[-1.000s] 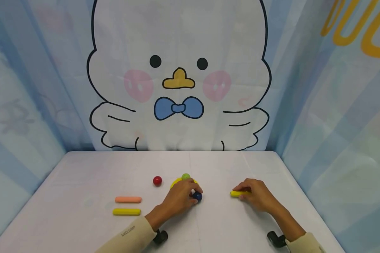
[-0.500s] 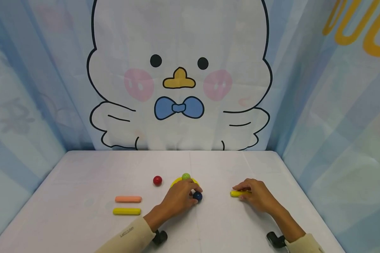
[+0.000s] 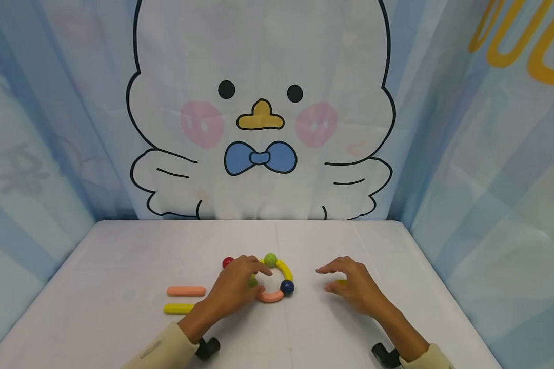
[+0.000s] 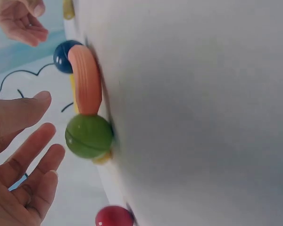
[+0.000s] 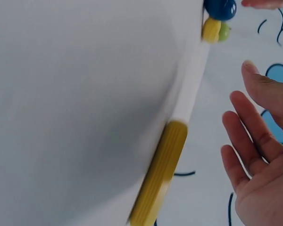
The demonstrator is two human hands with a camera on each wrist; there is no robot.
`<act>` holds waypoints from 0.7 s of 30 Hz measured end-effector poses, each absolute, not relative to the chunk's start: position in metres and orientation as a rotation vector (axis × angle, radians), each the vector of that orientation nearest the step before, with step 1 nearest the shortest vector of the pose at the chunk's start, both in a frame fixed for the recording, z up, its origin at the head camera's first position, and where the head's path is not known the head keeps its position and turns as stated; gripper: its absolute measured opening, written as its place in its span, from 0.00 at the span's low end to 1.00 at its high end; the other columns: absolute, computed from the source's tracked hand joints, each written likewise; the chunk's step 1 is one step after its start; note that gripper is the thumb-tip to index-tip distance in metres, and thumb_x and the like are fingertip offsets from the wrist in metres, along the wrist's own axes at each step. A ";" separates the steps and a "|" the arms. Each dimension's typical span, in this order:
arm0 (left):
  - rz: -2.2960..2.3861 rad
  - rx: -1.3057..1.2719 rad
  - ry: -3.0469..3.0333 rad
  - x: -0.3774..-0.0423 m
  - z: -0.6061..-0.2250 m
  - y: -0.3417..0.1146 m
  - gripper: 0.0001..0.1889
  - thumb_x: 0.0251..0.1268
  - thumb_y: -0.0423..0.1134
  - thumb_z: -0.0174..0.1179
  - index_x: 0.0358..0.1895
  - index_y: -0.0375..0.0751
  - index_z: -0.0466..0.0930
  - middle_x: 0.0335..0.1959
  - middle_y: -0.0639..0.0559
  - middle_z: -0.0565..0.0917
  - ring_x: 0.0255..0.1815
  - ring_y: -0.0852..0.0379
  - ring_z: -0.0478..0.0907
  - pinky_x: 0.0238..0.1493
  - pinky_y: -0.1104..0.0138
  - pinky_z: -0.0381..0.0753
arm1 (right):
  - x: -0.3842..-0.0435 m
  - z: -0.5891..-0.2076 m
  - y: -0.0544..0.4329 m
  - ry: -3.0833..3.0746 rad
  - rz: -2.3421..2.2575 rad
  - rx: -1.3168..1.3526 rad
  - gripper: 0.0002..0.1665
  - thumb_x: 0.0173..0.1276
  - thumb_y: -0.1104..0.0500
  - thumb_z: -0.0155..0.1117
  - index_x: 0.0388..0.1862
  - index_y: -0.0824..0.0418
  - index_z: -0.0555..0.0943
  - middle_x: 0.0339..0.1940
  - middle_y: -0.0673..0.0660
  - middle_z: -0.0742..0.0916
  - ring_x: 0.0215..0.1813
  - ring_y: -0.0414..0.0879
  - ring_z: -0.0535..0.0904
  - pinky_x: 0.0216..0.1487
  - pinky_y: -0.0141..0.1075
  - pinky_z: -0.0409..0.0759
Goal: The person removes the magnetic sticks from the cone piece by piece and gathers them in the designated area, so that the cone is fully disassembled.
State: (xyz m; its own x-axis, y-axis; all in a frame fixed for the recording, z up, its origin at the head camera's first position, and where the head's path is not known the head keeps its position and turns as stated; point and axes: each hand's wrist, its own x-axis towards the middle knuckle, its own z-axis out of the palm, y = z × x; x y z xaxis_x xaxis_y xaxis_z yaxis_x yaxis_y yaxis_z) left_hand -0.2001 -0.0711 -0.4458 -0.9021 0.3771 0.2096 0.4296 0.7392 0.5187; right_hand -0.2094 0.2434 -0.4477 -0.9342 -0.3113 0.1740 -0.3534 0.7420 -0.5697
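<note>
Nearest me are my beige sleeves [image 3: 161, 348] and a black device [image 3: 208, 349] at my left wrist. A yellow stick [image 3: 178, 308] lies flat, its right end covered by that wrist, with an orange stick [image 3: 186, 291] parallel just beyond. My left hand [image 3: 235, 284] hovers over the left side of a bead-and-arc ring, thumb and fingers parted, near the green ball [image 4: 88, 136] but not touching it. My right hand [image 3: 357, 287] has its fingers spread too, apart from the ribbed yellow stick [image 5: 160, 174] resting beside it on the white table [image 3: 120, 256]. On the ring's near side an orange arc [image 3: 271, 296] joins the green ball to the dark blue ball [image 3: 287, 287]; from there a yellow arc [image 3: 284, 269] curves to the lime-green ball [image 3: 270, 260] at the far side. The red ball [image 3: 228, 262] sits left of the ring, partly behind my left hand. Farthest back hangs a curtain printed with a white bird [image 3: 260, 61] in a blue bow tie [image 3: 260, 157].
</note>
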 end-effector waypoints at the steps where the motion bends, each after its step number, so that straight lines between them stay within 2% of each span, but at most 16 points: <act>1: -0.879 -0.649 -2.844 -0.200 -0.446 -0.074 0.15 0.59 0.35 0.79 0.50 0.51 0.92 0.49 0.53 0.89 0.52 0.52 0.82 0.56 0.53 0.85 | -0.208 -0.448 0.238 -2.869 0.960 0.562 0.26 0.59 0.64 0.83 0.54 0.43 0.91 0.49 0.39 0.90 0.59 0.45 0.84 0.65 0.54 0.82; 6: -0.858 -0.633 -2.837 -0.199 -0.448 -0.084 0.14 0.58 0.34 0.79 0.48 0.49 0.92 0.46 0.54 0.89 0.46 0.54 0.83 0.48 0.58 0.84 | -0.204 -0.447 0.215 -2.863 0.975 0.702 0.26 0.58 0.62 0.84 0.54 0.42 0.90 0.49 0.34 0.89 0.59 0.42 0.84 0.67 0.53 0.82; 10: -0.828 -0.647 -2.839 -0.199 -0.453 -0.087 0.13 0.58 0.36 0.80 0.47 0.49 0.92 0.43 0.57 0.88 0.42 0.57 0.83 0.43 0.64 0.82 | -0.203 -0.447 0.198 -2.867 1.054 0.821 0.24 0.61 0.61 0.83 0.55 0.45 0.90 0.51 0.35 0.89 0.60 0.40 0.84 0.68 0.52 0.82; 21: -0.808 -0.654 -2.843 -0.201 -0.458 -0.089 0.12 0.57 0.33 0.80 0.44 0.48 0.92 0.41 0.57 0.87 0.40 0.57 0.83 0.43 0.63 0.83 | -0.212 -0.451 0.160 -2.872 1.075 1.023 0.22 0.61 0.60 0.83 0.54 0.46 0.90 0.52 0.40 0.91 0.60 0.40 0.85 0.69 0.48 0.81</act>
State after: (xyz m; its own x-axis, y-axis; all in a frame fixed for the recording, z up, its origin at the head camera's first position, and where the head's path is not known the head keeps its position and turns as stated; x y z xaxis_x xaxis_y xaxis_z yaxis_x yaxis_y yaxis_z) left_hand -0.2013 -0.0892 -0.4581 -0.9004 0.3738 0.2228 0.4351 0.7651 0.4747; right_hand -0.2123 0.1599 -0.4514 -0.7958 -0.5917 0.1287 -0.5308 0.5794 -0.6185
